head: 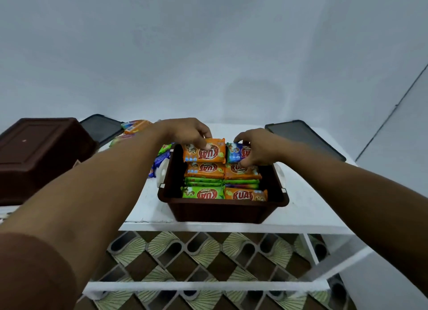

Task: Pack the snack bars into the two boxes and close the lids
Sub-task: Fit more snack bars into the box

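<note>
Standing on edge in two rows, the snack bars (223,182) fill most of the open brown box (222,211), which sits near the front of the white bench (312,208). Upright packing looks chosen to fit more bars in and keep them below the rim, so the lid can shut. The rear slots are the step in hand. An orange bar (208,154) stands highest in the left row and a blue bar (237,152) stands beside it in the right row, both above their neighbours and judged not yet seated. The left hand (185,130) grips the orange bar, fingers curled over its top edge and the thumb pressed on its face. The right hand (254,147) pinches the blue bar, fingers over the top and thumb low at the near side. Neither hand is flat or idle. Loose bars (136,127) lie on the bench to the left of the box, within reach and awaiting packing. A second brown box (39,152) stands further left, apparently base up and holding nothing visible. Two dark lids, one at rear left (102,127) and one at rear right (303,138), lie flat, well apart from the open box. Neither box is closed, so the task is judged roughly half done at best.
</note>
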